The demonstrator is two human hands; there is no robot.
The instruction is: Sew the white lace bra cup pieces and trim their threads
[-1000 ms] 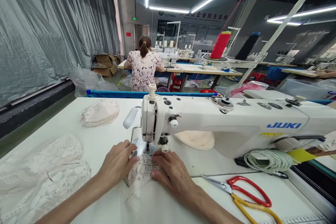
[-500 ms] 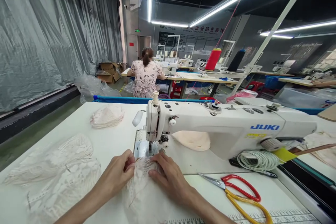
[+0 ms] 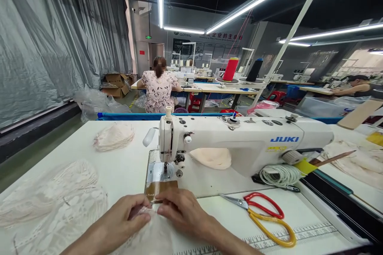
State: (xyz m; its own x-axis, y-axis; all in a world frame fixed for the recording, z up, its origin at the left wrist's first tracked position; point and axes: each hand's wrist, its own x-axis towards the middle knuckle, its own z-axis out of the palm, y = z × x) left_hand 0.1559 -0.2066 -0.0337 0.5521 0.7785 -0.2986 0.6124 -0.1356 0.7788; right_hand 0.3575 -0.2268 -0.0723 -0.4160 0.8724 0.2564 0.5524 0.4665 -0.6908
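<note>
A white sewing machine (image 3: 239, 137) stands across the worktable. In front of its needle and metal plate (image 3: 155, 171), a sheer white lace piece (image 3: 149, 233) is held at its top edge. My left hand (image 3: 128, 215) pinches the lace from the left, thumb and fingers closed on it. From the right, my right hand (image 3: 182, 211) grips the same edge, its fingertips close to the left ones. Both hands are below a brown patch (image 3: 161, 190) on the table, and the lace is clear of the presser foot.
Lace pieces (image 3: 56, 203) lie at left, a smaller stack (image 3: 114, 136) behind them. Scissors (image 3: 263, 215), a ruler (image 3: 311, 229) and a cord coil (image 3: 281, 176) lie at right. A cream piece (image 3: 214, 157) sits under the machine arm. A person (image 3: 160, 87) sits ahead.
Both hands have drawn the lace back from the needle area toward me, uncovering the brown patch. The camera view has turned slightly right.
</note>
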